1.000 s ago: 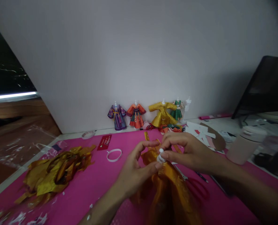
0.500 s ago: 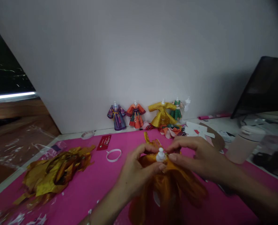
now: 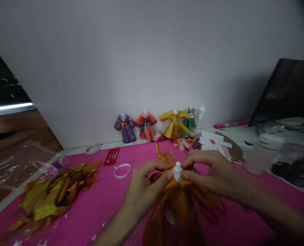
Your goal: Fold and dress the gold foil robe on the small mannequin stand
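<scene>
A small white mannequin (image 3: 177, 172) stands in front of me, its neck knob and upper chest showing above an orange-gold doll dress (image 3: 179, 200). My left hand (image 3: 148, 184) pinches the dress at the left shoulder, thumb against the mannequin. On the other side, my right hand (image 3: 208, 174) pinches the cloth at the right shoulder and neckline. The sleeves and skirt hang below my hands, partly blurred. Just behind them lie patterned gold fabric pieces (image 3: 167, 157) on the pink mat (image 3: 111, 201).
Dressed mini mannequins, among them a purple robe (image 3: 125, 128) and a yellow dress (image 3: 176, 126), stand along the wall. Left are gold scraps (image 3: 59, 191), a tape roll (image 3: 122, 171) and a red card (image 3: 111, 157). Right are paper pieces (image 3: 213, 141), a bottle (image 3: 264, 153) and a monitor (image 3: 285, 95).
The dress neckline has opened lower, and more of the mannequin's white chest shows. Both hands keep their pinch at the shoulders. The view has shifted slightly.
</scene>
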`<action>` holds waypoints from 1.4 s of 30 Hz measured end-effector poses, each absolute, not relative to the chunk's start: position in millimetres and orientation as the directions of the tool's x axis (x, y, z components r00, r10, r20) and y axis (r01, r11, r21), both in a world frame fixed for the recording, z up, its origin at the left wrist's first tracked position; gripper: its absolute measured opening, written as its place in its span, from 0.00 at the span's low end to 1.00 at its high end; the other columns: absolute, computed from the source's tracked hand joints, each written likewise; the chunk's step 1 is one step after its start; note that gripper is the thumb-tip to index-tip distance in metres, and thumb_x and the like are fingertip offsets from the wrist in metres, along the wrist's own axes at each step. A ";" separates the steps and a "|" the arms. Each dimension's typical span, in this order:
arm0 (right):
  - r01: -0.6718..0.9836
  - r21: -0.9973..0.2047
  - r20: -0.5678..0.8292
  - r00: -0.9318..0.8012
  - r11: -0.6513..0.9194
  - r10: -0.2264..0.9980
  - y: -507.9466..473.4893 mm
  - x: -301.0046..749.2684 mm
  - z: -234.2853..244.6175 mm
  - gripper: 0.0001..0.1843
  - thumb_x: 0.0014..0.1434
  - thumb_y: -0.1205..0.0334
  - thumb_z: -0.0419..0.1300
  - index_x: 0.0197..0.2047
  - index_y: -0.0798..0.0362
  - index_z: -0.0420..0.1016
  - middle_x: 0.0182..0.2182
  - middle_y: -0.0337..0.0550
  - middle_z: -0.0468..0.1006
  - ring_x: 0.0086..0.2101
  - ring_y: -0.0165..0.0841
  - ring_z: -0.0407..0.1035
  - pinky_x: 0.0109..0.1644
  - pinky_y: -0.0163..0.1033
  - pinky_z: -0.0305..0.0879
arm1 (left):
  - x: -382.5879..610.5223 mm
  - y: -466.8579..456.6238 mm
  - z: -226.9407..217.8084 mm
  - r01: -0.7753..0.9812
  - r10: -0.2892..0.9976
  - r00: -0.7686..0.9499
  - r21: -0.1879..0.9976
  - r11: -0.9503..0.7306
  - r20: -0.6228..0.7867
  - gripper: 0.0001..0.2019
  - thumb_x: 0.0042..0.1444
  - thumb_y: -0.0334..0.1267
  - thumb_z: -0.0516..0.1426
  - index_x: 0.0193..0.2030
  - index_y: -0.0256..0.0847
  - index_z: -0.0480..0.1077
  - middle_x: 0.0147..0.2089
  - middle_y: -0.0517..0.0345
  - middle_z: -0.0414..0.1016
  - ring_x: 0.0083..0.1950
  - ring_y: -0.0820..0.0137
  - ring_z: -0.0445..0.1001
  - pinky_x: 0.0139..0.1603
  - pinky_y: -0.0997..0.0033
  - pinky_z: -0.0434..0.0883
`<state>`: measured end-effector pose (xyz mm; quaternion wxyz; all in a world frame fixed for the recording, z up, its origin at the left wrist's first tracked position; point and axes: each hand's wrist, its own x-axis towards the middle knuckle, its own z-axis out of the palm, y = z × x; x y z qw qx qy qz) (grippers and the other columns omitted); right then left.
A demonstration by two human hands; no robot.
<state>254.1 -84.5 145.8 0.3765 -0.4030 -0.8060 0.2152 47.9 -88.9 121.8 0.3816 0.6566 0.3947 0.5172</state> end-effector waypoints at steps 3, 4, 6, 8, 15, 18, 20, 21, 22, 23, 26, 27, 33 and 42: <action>0.492 -0.653 0.441 -0.371 0.576 0.817 -84.4 254.9 145.0 0.03 0.58 0.62 0.65 0.33 0.50 0.81 0.30 0.36 0.81 0.32 0.32 0.74 0.38 0.38 0.66 | 49.9 -87.2 120.9 0.112 0.914 0.166 0.914 -0.391 0.371 0.02 0.53 0.36 0.66 0.33 0.42 0.79 0.34 0.60 0.84 0.37 0.69 0.81 0.36 0.74 0.77; 0.492 -0.651 0.445 -0.369 0.578 0.816 -84.4 255.2 145.0 0.03 0.58 0.63 0.65 0.33 0.50 0.81 0.30 0.36 0.81 0.32 0.32 0.74 0.38 0.38 0.66 | 49.7 -86.9 120.2 0.112 0.916 0.170 0.916 -0.385 0.364 0.02 0.53 0.36 0.66 0.34 0.42 0.79 0.35 0.59 0.84 0.37 0.69 0.81 0.37 0.74 0.77; 0.493 -0.638 0.452 -0.382 0.592 0.806 -84.5 256.0 145.4 0.03 0.58 0.63 0.65 0.35 0.49 0.81 0.31 0.36 0.81 0.33 0.31 0.74 0.39 0.37 0.67 | 48.2 -86.7 119.0 0.117 0.918 0.186 0.920 -0.375 0.350 0.04 0.55 0.37 0.66 0.37 0.42 0.79 0.38 0.58 0.84 0.40 0.68 0.81 0.39 0.73 0.77; 0.487 -0.622 0.471 -0.392 0.613 0.790 -85.1 257.1 145.6 0.04 0.58 0.63 0.64 0.37 0.49 0.82 0.33 0.36 0.83 0.34 0.31 0.75 0.41 0.37 0.67 | 45.7 -87.2 118.7 0.115 0.910 0.216 0.916 -0.384 0.354 0.08 0.56 0.39 0.65 0.43 0.42 0.79 0.44 0.56 0.83 0.46 0.66 0.80 0.45 0.70 0.77; 0.525 -0.599 0.506 -0.336 0.604 0.794 -89.6 261.1 141.1 0.10 0.58 0.62 0.64 0.43 0.46 0.81 0.42 0.37 0.85 0.43 0.36 0.78 0.49 0.42 0.71 | 38.4 -85.5 123.2 -0.025 0.822 0.426 0.913 -0.408 0.379 0.16 0.60 0.32 0.62 0.54 0.47 0.72 0.56 0.56 0.78 0.59 0.66 0.75 0.59 0.67 0.72; 0.534 -0.592 0.519 -0.321 0.604 0.792 -90.4 262.3 136.7 0.10 0.58 0.62 0.63 0.43 0.45 0.81 0.43 0.37 0.85 0.44 0.37 0.79 0.50 0.43 0.72 | 38.2 -80.8 121.6 -0.020 0.804 0.490 0.926 -0.377 0.338 0.20 0.58 0.27 0.61 0.56 0.48 0.69 0.57 0.57 0.77 0.60 0.67 0.74 0.59 0.67 0.72; 0.537 -0.580 0.540 -0.311 0.613 0.782 -90.0 262.8 133.6 0.11 0.57 0.63 0.63 0.43 0.44 0.81 0.43 0.37 0.85 0.44 0.37 0.79 0.49 0.43 0.72 | 38.9 -78.3 120.5 0.047 0.805 0.490 0.911 -0.409 0.336 0.23 0.55 0.26 0.61 0.57 0.48 0.68 0.57 0.57 0.76 0.60 0.65 0.74 0.59 0.65 0.72; 0.535 -0.576 0.550 -0.305 0.618 0.777 -89.5 262.8 132.1 0.11 0.57 0.63 0.63 0.43 0.44 0.81 0.42 0.37 0.85 0.43 0.37 0.79 0.49 0.43 0.72 | 39.6 -77.9 120.4 0.089 0.807 0.483 0.898 -0.430 0.339 0.23 0.55 0.26 0.62 0.57 0.47 0.68 0.57 0.56 0.76 0.59 0.64 0.75 0.59 0.63 0.72; 0.533 -0.573 0.560 -0.299 0.622 0.772 -88.7 262.7 130.8 0.10 0.57 0.63 0.63 0.43 0.44 0.81 0.42 0.36 0.85 0.43 0.36 0.79 0.49 0.43 0.72 | 40.3 -78.0 120.9 0.125 0.809 0.476 0.883 -0.451 0.346 0.23 0.54 0.27 0.62 0.56 0.47 0.68 0.57 0.56 0.77 0.58 0.64 0.75 0.59 0.62 0.72; 0.530 -0.571 0.567 -0.297 0.627 0.768 -87.7 262.3 129.6 0.10 0.57 0.63 0.63 0.43 0.44 0.81 0.41 0.36 0.85 0.42 0.36 0.78 0.49 0.42 0.72 | 41.3 -78.9 121.8 0.156 0.809 0.470 0.868 -0.471 0.355 0.23 0.54 0.27 0.62 0.56 0.47 0.69 0.56 0.56 0.77 0.57 0.64 0.75 0.58 0.62 0.71; 0.519 -0.566 0.569 -0.316 0.641 0.759 -83.9 260.5 126.9 0.10 0.58 0.65 0.62 0.43 0.45 0.80 0.40 0.35 0.85 0.41 0.34 0.78 0.48 0.41 0.72 | 44.2 -84.7 124.9 0.235 0.824 0.429 0.836 -0.497 0.370 0.22 0.52 0.26 0.61 0.54 0.46 0.70 0.52 0.58 0.78 0.53 0.65 0.77 0.55 0.64 0.72; 0.517 -0.566 0.569 -0.319 0.642 0.758 -83.0 259.8 126.2 0.11 0.58 0.66 0.62 0.43 0.45 0.80 0.40 0.35 0.85 0.41 0.34 0.78 0.47 0.41 0.72 | 44.9 -87.1 125.2 0.263 0.835 0.409 0.829 -0.494 0.368 0.22 0.52 0.26 0.61 0.53 0.47 0.70 0.51 0.59 0.79 0.51 0.65 0.77 0.53 0.65 0.73; 0.452 -0.524 0.699 -0.255 0.721 0.668 -90.6 258.5 116.3 0.09 0.61 0.69 0.61 0.43 0.47 0.76 0.45 0.39 0.80 0.46 0.33 0.74 0.51 0.39 0.68 | 44.7 -97.1 116.8 0.398 0.868 0.312 0.776 -0.490 0.388 0.25 0.51 0.26 0.61 0.55 0.53 0.69 0.49 0.62 0.77 0.49 0.66 0.76 0.50 0.66 0.73; 0.485 -0.460 0.778 -0.182 0.743 0.601 -112.1 243.3 88.4 0.10 0.61 0.74 0.61 0.39 0.48 0.76 0.34 0.37 0.75 0.35 0.30 0.70 0.38 0.37 0.65 | 38.6 -103.8 108.8 0.366 0.809 0.294 0.722 -0.587 0.509 0.24 0.57 0.28 0.61 0.55 0.62 0.65 0.54 0.68 0.74 0.55 0.70 0.74 0.55 0.70 0.71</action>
